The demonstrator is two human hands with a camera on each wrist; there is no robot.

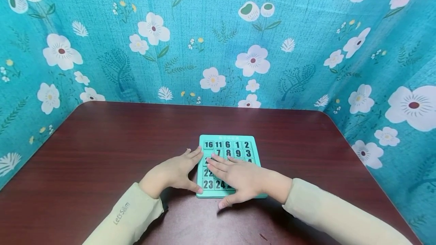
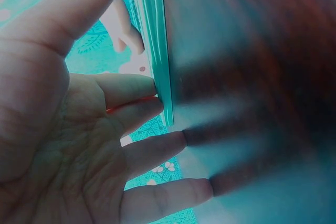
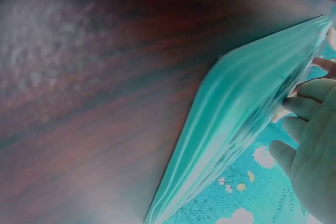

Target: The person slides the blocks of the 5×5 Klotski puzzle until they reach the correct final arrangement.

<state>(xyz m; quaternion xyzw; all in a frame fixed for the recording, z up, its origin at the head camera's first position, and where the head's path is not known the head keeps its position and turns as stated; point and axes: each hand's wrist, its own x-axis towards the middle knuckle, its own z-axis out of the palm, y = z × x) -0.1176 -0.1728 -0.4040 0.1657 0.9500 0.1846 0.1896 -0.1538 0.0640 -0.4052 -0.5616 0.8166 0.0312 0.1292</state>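
Note:
A turquoise number sliding puzzle (image 1: 227, 138) lies flat on the table, its square tiles printed with black numbers. One gap shows in the second row at the left, below the 16. My left hand (image 1: 177, 170) lies along the puzzle's left edge, thumb by the near corner; in the left wrist view its fairly straight fingers reach the puzzle's side (image 2: 160, 40). Over the middle and lower right tiles extends my right hand (image 1: 242, 179), fingers outstretched and thumb apart, hiding several numbers. From the right wrist view I cannot tell which fingertips touch the tiles.
The dark red-brown wooden table (image 1: 129, 135) extends around the puzzle on all sides. Behind it and along both sides hangs a blue curtain (image 1: 204, 41) with white flowers.

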